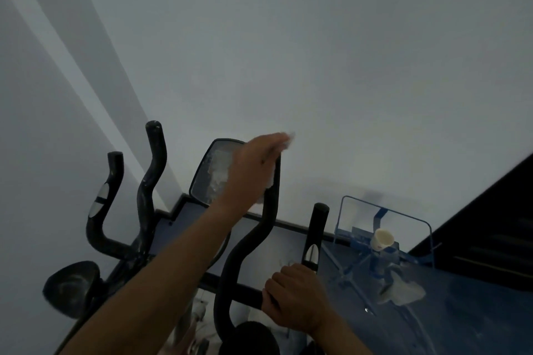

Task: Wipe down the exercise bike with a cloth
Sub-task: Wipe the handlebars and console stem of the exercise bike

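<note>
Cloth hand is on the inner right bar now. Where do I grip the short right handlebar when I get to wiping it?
Grip the short right handlebar on its bare black foam top, above the silver sensor, coming from the left; the right hand already holds its base, and the blue rack crowds its right.

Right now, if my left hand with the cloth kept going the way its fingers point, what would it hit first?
Probably nothing close. The left hand holds the cloth at the top of the handlebar, fingers pointing up and right. Beyond them only the bare wall shows; its depth is unclear.
</note>
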